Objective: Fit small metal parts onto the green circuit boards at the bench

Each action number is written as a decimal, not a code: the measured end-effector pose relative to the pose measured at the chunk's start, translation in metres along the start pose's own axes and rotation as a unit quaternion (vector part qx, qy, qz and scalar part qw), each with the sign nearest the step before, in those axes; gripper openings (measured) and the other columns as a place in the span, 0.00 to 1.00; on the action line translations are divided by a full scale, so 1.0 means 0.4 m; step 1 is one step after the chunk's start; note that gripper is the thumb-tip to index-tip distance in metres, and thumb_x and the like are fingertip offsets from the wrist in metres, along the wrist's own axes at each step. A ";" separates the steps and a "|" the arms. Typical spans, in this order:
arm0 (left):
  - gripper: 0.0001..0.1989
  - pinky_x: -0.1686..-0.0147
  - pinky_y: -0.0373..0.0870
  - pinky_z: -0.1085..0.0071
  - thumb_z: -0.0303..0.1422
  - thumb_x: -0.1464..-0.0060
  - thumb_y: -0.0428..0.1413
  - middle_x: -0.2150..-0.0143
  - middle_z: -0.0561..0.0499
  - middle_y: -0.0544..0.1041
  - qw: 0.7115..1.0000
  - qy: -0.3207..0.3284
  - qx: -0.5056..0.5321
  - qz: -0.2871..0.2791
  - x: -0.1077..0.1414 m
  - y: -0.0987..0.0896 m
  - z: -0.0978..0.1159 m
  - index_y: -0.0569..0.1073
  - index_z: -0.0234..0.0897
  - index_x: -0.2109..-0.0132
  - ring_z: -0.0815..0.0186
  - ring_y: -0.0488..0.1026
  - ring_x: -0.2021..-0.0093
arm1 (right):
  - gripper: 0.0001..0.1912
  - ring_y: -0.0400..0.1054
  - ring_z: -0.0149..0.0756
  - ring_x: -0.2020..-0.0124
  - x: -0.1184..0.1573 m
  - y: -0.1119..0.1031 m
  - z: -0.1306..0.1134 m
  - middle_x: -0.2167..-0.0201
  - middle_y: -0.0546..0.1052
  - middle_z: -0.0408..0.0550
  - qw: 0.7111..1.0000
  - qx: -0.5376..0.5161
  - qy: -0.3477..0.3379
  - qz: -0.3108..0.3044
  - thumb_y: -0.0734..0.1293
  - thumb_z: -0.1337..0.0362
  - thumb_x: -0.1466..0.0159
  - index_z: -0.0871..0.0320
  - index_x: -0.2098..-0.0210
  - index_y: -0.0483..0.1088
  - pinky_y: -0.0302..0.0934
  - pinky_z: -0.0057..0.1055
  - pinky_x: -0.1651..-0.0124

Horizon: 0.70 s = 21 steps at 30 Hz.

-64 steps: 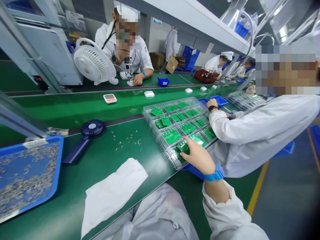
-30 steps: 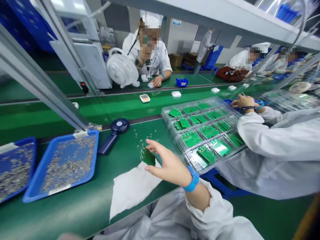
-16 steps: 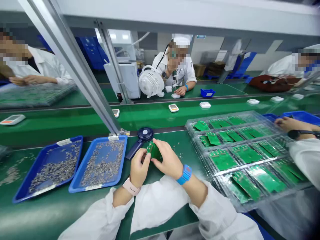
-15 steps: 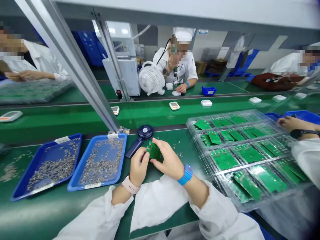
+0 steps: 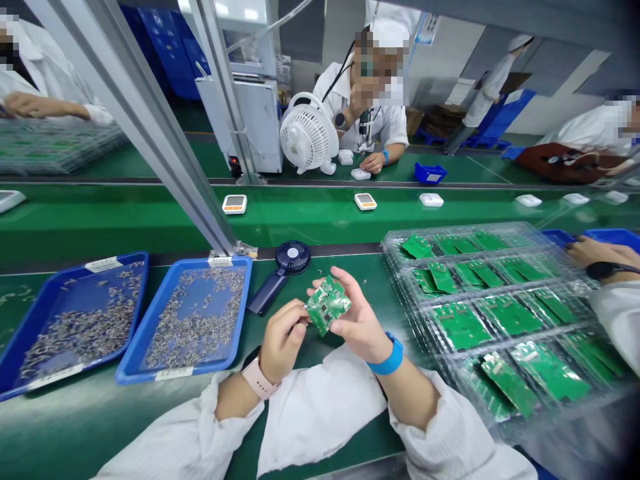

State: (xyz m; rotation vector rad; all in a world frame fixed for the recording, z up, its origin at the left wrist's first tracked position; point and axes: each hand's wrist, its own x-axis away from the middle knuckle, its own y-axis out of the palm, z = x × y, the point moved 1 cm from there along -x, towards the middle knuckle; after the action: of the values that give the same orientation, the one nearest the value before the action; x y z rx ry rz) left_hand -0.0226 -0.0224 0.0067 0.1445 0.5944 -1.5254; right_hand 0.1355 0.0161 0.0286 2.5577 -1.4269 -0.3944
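A green circuit board (image 5: 327,305) is held up in front of me, its face with small components turned toward the camera. My right hand (image 5: 359,319) grips its right side between thumb and fingers. At the board's left edge, my left hand (image 5: 286,333) is closed, its fingertips at the board; whether a small part is also pinched there is hidden. Beneath my wrists a white cloth (image 5: 320,413) lies on the green bench. Two blue trays, a nearer one (image 5: 187,370) and one farther left (image 5: 30,343), hold many small metal parts.
A clear plastic tray (image 5: 427,347) with several green boards stands at right, beside another person's hand (image 5: 600,252). A dark handheld fan (image 5: 293,257) lies behind my hands. A metal post (image 5: 175,180) rises at left. Across the green belt (image 5: 300,220) sits a person near a white fan (image 5: 307,137).
The board has been turned so its component side faces me, and my right hand has shifted right with it. The camera view has tilted slightly downward.
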 end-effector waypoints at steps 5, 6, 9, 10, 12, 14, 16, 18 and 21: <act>0.24 0.67 0.64 0.69 0.46 0.35 0.44 0.72 0.49 0.69 1.000 -0.020 0.018 -0.006 -0.005 0.002 -0.010 0.70 0.36 0.71 0.64 0.66 0.69 | 0.51 0.64 0.46 0.41 -0.009 -0.011 0.008 0.38 0.63 0.53 0.999 0.037 -0.008 -0.001 0.77 0.45 0.50 0.44 0.35 0.50 0.66 0.44 0.43; 0.23 0.67 0.65 0.70 0.44 0.35 0.46 0.73 0.49 0.69 0.999 -0.036 0.013 0.012 -0.006 0.001 -0.011 0.70 0.36 0.73 0.65 0.67 0.69 | 0.51 0.65 0.46 0.41 -0.012 -0.013 0.009 0.39 0.64 0.53 0.999 0.049 -0.013 -0.004 0.77 0.46 0.50 0.45 0.35 0.50 0.65 0.43 0.43; 0.19 0.71 0.67 0.72 0.42 0.38 0.51 0.73 0.50 0.71 0.993 -0.089 0.010 0.079 -0.005 -0.006 -0.011 0.70 0.36 0.74 0.66 0.67 0.72 | 0.53 0.63 0.43 0.40 -0.019 -0.019 0.009 0.40 0.64 0.54 0.995 0.088 -0.048 -0.020 0.78 0.50 0.51 0.48 0.34 0.49 0.60 0.41 0.40; 0.18 0.72 0.68 0.72 0.42 0.40 0.52 0.73 0.50 0.72 0.990 -0.102 0.015 0.095 -0.003 -0.009 -0.013 0.72 0.36 0.73 0.66 0.68 0.72 | 0.54 0.62 0.43 0.40 -0.019 -0.022 0.009 0.39 0.64 0.54 0.993 0.097 -0.058 -0.023 0.79 0.51 0.51 0.48 0.34 0.48 0.60 0.40 0.40; 0.16 0.68 0.72 0.71 0.43 0.42 0.54 0.70 0.49 0.76 0.984 -0.118 0.004 0.133 0.003 -0.014 -0.025 0.75 0.36 0.70 0.63 0.73 0.68 | 0.49 0.65 0.40 0.45 -0.021 -0.031 0.013 0.41 0.65 0.53 0.993 0.105 -0.044 -0.002 0.76 0.47 0.49 0.49 0.36 0.51 0.65 0.35 0.49; 0.16 0.62 0.76 0.67 0.45 0.45 0.55 0.66 0.48 0.79 0.982 -0.120 -0.018 0.147 0.008 -0.017 -0.047 0.78 0.37 0.68 0.59 0.76 0.64 | 0.32 0.68 0.34 0.59 -0.024 -0.045 0.016 0.56 0.72 0.48 0.986 0.141 -0.022 0.081 0.70 0.43 0.43 0.53 0.47 0.63 0.64 0.30 0.60; 0.17 0.57 0.77 0.62 0.47 0.49 0.58 0.64 0.47 0.81 0.982 -0.121 -0.030 0.142 0.011 -0.017 -0.071 0.79 0.37 0.69 0.55 0.78 0.60 | 0.22 0.62 0.29 0.72 -0.028 -0.050 0.017 0.73 0.69 0.41 0.979 0.171 0.015 0.106 0.68 0.43 0.41 0.57 0.65 0.67 0.57 0.26 0.69; 0.20 0.55 0.77 0.59 0.52 0.53 0.59 0.63 0.45 0.82 0.979 -0.135 -0.028 0.150 0.013 -0.019 -0.092 0.80 0.38 0.70 0.51 0.78 0.58 | 0.23 0.56 0.26 0.77 -0.032 -0.045 0.014 0.81 0.62 0.36 0.981 0.164 0.056 0.087 0.70 0.45 0.43 0.57 0.74 0.63 0.52 0.25 0.73; 0.29 0.53 0.76 0.58 0.60 0.56 0.58 0.62 0.43 0.82 0.969 -0.177 0.017 0.171 0.011 -0.023 -0.102 0.81 0.36 0.68 0.48 0.78 0.54 | 0.24 0.56 0.24 0.79 -0.034 -0.032 0.005 0.81 0.61 0.35 0.988 0.099 0.081 0.082 0.73 0.45 0.48 0.58 0.76 0.62 0.53 0.24 0.74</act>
State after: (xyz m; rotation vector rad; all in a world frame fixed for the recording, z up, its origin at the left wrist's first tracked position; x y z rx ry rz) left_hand -0.0430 -0.0085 -0.0275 -0.0028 0.2411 -1.1876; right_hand 0.1383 0.0342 0.0248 2.5255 -1.6715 -0.0178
